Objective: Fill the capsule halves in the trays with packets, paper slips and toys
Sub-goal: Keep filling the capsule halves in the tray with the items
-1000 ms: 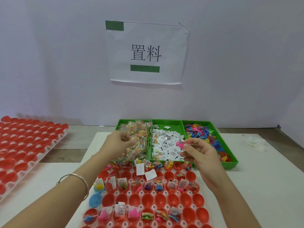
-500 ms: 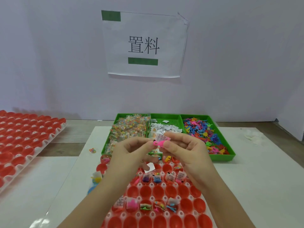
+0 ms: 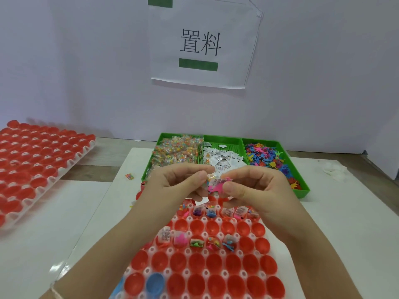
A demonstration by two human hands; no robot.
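I see two bare hands meeting in the middle of the frame, above a white tray (image 3: 206, 272) of red capsule halves (image 3: 216, 284) that fills the lower centre. The left hand (image 3: 179, 184) has its fingers curled and pinches a clear packet (image 3: 208, 179) of coloured bits at its fingertips. The right hand (image 3: 254, 188) is also curled, pinching a pink toy (image 3: 214, 188) and a printed paper slip (image 3: 222, 180) between thumb and forefinger. The three small things touch one another between the two hands.

Under the hands, one row of capsule halves already holds slips, packets and toys, and another filled row lies two rows lower in the frame. The red halves below them are unfilled, and a blue capsule half (image 3: 155, 284) sits near the bottom left of the tray.

Just above the hands in the frame stands a green bin (image 3: 302, 192) with three compartments: packets on the left, paper slips in the middle, bright toys on the right. A second tray (image 3: 85, 151) of red halves lies at the left edge. One stray packet (image 3: 129, 176) lies on the white table (image 3: 345, 223) left of the bin. A paper sign (image 3: 203, 44) with two printed characters hangs on the wall at top centre.
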